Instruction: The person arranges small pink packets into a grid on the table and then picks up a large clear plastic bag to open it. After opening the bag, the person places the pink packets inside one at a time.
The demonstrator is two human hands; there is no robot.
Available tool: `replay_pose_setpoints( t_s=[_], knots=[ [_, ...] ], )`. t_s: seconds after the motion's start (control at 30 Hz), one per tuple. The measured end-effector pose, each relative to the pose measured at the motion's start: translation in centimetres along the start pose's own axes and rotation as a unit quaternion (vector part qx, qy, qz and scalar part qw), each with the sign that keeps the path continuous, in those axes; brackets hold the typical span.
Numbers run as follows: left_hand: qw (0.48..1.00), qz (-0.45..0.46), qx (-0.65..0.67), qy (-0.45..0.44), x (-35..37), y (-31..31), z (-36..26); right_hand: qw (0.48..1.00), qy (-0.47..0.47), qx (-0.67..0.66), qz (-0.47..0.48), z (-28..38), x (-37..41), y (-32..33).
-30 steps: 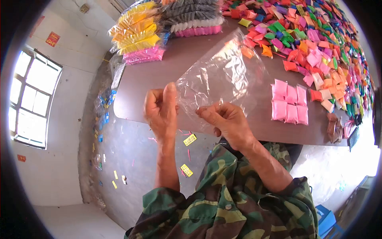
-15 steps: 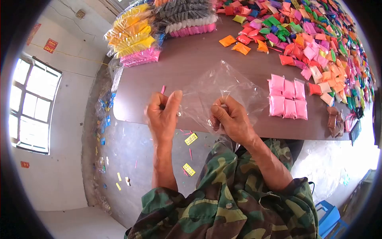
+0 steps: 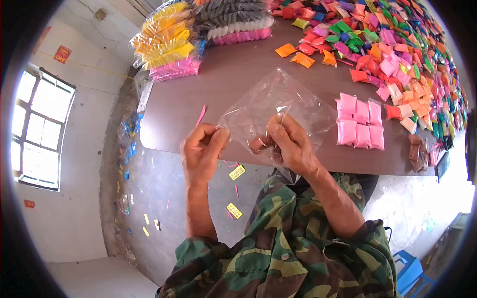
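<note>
Between my two hands a clear plastic bag [image 3: 278, 94] is stretched out above the table's front edge. My left hand [image 3: 202, 149] pinches its left corner between thumb and forefinger. With thumb and fingers, my right hand [image 3: 290, 141] grips the near side of the bag; some of those fingers show through the film. No contents can be made out in the bag. To the right of my right hand, pink packets [image 3: 355, 121] lie in two neat rows on the table. A thin pink strip [image 3: 201, 114] lies just beyond my left hand.
The brown table [image 3: 238, 64] carries a large heap of small coloured packets [image 3: 377, 49] at right. Stacked bags of yellow packets [image 3: 169, 39] and dark packets [image 3: 228, 20] stand at the back left. Brown packets [image 3: 419, 153] lie near the front right edge. Yellow cards [image 3: 234, 210] litter the floor.
My left hand has shifted slightly down and now pinches the bag's corner, where its thumb was raised before. The bag is spread wider, and my right hand has turned a little.
</note>
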State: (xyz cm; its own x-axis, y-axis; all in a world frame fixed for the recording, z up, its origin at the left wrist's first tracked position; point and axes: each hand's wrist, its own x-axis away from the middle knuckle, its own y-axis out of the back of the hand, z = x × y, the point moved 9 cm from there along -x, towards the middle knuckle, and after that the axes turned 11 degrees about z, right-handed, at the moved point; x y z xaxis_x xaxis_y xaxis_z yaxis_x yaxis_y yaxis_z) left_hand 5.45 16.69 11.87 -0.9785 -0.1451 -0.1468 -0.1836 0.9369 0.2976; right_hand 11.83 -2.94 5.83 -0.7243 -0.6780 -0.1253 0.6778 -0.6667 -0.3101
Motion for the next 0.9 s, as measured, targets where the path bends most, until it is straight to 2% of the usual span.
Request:
replay_pose_setpoints(
  t_s=[0.1, 0.27, 0.4, 0.5, 0.67, 0.8, 0.9],
  knots=[
    [0.998, 0.03, 0.058, 0.016, 0.0, 0.7, 0.8, 0.999, 0.024, 0.02, 0.007, -0.4, -0.2, 0.0],
    [0.993, 0.039, 0.111, 0.033, 0.3, 1.1, 1.8, 1.0, -0.003, 0.013, 0.026, -0.9, 0.0, 0.4],
    [0.993, 0.018, 0.114, 0.038, 0.9, 1.7, 2.9, 0.998, -0.037, -0.001, 0.058, -2.3, 0.8, 0.1],
    [0.992, -0.007, 0.124, 0.026, 1.1, 2.6, 3.2, 0.997, -0.021, -0.066, 0.027, -3.2, 1.2, 0.3],
    [0.988, -0.063, 0.138, 0.032, 1.2, 3.5, 4.8, 0.999, -0.046, -0.019, 0.005, -4.4, 1.9, 0.1],
    [0.989, -0.06, 0.134, 0.026, 1.4, 3.2, 5.1, 0.994, -0.11, -0.01, -0.026, -4.2, 2.4, 0.3],
    [0.991, -0.063, 0.115, 0.021, 1.5, 3.3, 5.0, 0.993, -0.051, 0.103, -0.013, -3.1, 2.5, 0.1]
  ],
)
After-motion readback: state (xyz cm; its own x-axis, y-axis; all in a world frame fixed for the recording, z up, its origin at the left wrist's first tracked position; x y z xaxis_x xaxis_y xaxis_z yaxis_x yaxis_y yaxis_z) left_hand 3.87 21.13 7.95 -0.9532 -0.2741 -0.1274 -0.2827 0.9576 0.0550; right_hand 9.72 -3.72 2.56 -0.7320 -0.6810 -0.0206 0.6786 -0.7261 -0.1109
